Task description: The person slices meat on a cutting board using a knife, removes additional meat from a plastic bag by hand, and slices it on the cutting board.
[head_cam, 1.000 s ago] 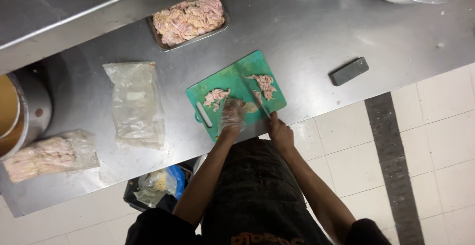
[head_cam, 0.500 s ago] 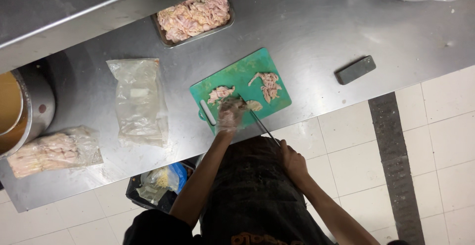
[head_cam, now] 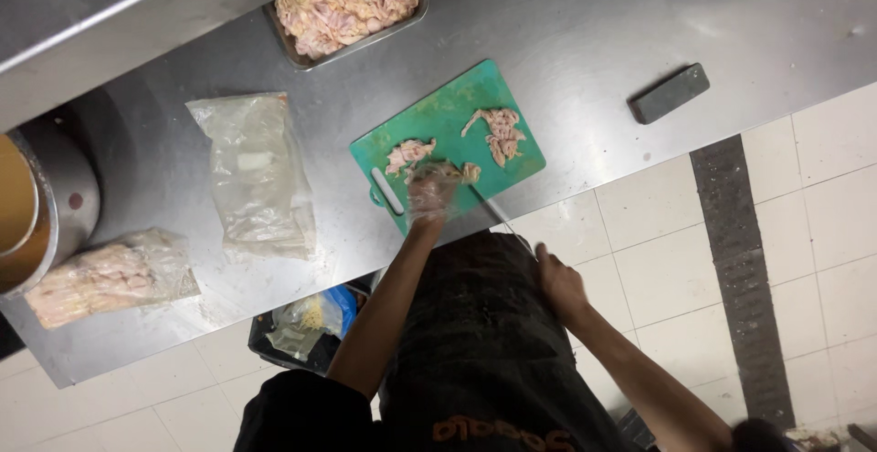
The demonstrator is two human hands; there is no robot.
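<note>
Green cutting board (head_cam: 438, 123) lies at the steel counter's (head_cam: 594, 41) edge. My gloved left hand (head_cam: 429, 192) presses a raw meat piece (head_cam: 408, 153) at its seven o'clock. My right hand (head_cam: 559, 280) grips the knife (head_cam: 498, 210), blade toward the board. Clear plastic bags (head_cam: 260, 173) lie at nine o'clock; a meat tray (head_cam: 347, 3) at eleven.
</note>
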